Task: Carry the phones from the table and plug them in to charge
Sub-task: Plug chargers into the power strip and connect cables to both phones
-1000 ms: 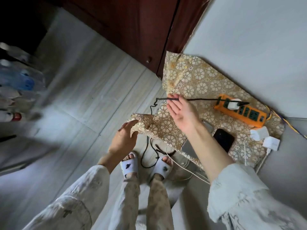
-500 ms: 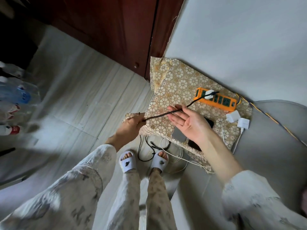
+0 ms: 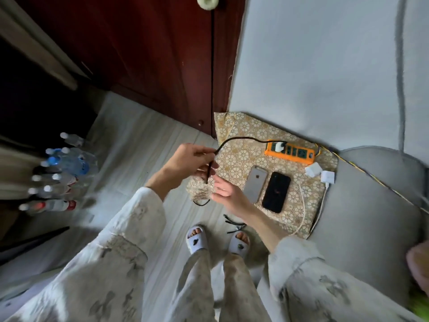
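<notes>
Both phones, silver point(image 3: 255, 184) and black point(image 3: 276, 192), are laid down near the power strip point(image 3: 291, 153), neither yet plugged in. The black cable point(image 3: 234, 140) is pinched in the left hand point(image 3: 189, 162); the right hand point(image 3: 228, 190), seemingly open-fingered, reaches for its end.

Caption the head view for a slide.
Left hand holds black cable from orange power strip; two phones lie on patterned cloth.

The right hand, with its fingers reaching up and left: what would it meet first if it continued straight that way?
Most likely the hanging end of the black cable, pinched by the left hand just beyond the right hand. Depth is unclear, so it might pass in front of the cable.
</notes>
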### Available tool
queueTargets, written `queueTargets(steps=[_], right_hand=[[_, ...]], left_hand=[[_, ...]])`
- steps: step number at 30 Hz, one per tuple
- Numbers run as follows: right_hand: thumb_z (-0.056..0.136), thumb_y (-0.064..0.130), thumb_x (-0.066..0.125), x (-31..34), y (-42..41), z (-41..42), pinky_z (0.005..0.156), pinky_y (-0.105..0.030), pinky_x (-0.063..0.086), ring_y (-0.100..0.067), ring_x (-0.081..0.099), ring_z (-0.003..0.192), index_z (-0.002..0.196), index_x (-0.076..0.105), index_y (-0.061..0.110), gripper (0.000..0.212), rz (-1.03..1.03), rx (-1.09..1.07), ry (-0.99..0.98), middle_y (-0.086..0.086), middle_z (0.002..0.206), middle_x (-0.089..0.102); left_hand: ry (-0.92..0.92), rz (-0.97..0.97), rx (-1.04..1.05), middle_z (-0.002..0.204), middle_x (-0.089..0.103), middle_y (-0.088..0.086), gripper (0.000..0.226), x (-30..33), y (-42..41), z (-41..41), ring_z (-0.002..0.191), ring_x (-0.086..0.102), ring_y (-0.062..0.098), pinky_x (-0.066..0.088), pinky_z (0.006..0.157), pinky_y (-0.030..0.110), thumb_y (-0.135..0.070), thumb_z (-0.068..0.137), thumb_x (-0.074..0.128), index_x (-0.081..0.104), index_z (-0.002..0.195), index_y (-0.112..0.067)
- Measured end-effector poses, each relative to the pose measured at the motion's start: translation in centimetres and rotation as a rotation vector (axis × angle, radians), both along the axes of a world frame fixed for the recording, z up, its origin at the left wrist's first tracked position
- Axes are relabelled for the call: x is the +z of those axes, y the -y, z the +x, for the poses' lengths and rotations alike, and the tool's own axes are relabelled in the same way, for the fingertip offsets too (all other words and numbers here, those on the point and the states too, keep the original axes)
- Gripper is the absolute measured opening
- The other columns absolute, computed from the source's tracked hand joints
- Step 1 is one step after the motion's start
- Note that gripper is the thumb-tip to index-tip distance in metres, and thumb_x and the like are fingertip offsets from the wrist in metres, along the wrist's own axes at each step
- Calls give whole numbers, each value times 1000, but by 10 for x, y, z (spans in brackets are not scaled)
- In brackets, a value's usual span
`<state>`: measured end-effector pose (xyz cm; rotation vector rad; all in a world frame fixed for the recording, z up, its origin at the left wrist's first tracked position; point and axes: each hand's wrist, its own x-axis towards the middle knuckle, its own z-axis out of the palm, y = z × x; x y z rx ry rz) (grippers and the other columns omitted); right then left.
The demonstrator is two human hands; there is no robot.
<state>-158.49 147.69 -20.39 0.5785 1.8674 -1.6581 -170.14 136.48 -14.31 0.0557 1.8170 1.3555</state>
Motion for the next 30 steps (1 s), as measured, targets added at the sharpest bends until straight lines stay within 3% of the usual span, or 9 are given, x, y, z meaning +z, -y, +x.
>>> queueTargets(steps=[2, 4, 6, 8, 10, 13, 20, 26, 30], right_hand=[[91, 21, 54, 11, -3, -1, 104, -18, 33, -19, 41, 132, 143, 28, 8, 59, 76, 37, -93, -11, 148, 36], [93, 20, 50, 24, -8, -2, 78, 1, 40, 6, 58, 105, 130, 46, -3, 44, 184, 85, -208, -12, 139, 48], [94, 14, 47, 37, -13, -1, 46, -4, 37, 17, 53, 53, 110, 60, -10, 31, 196, 48, -294, -8, 100, 69], [94, 14, 47, 50, -20, 3, 40, -12, 30, 2, 43, 37, 99, 63, -13, 31, 198, 10, -317, 1, 59, 55], [94, 18, 47, 64, -27, 8, 48, -17, 30, -8, 45, 40, 97, 65, -8, 32, 183, -17, -297, -11, 60, 59], [94, 16, 49, 91, -40, 11, 67, -27, 53, -13, 65, 63, 103, 65, -2, 26, 9, -176, -215, -20, 97, 70], [93, 19, 50, 166, -79, 2, 69, -30, 57, -23, 72, 77, 94, 66, 7, 20, -271, -454, -305, -8, 87, 75], [94, 22, 47, 208, -91, -15, 72, -28, 57, -19, 72, 78, 93, 63, 10, 20, -436, -550, -325, -6, 87, 74], [96, 21, 43, 210, -95, -13, 90, -33, 49, -20, 67, 92, 109, 59, 7, 25, -302, -502, -351, -11, 106, 69]], left_hand=[[87, 102, 24, 66, 73, -1, 14, 21, -10, 0, 63, 70, 13, 59, 63, 25, -6, 89, 53, 63, 97, -12], [132, 165, 27, 73, 74, 1, 18, 38, -19, 2, 69, 71, 16, 59, 68, 27, -5, 89, 52, 62, 104, -8], [158, 210, 42, 77, 74, 3, 20, 52, -27, 4, 71, 71, 17, 59, 71, 28, -3, 89, 52, 60, 106, -6], [183, 262, 73, 84, 73, 7, 20, 64, -32, 4, 75, 71, 18, 59, 73, 27, -2, 90, 49, 58, 108, -5], [174, 285, 100, 95, 70, 9, 24, 73, -35, 5, 82, 70, 18, 58, 79, 27, -2, 92, 44, 56, 112, -4], [36, 185, 110, 104, 65, 8, 30, 77, -32, 13, 90, 65, 15, 53, 84, 26, 2, 93, 37, 53, 118, -3], [-69, 141, -257, 114, 66, -8, 32, 68, 9, 64, 104, 60, 2, 48, 82, 14, -16, 90, 52, 54, 120, -26], [-544, -59, -118, 73, 66, -6, 23, 96, -14, 50, 69, 63, -3, 47, 75, 20, -2, 85, 57, 63, 75, -21], [-572, 58, 59, 69, 63, 11, 25, 128, -17, 38, 67, 60, 20, 54, 73, 32, 3, 88, 49, 61, 73, -14]])
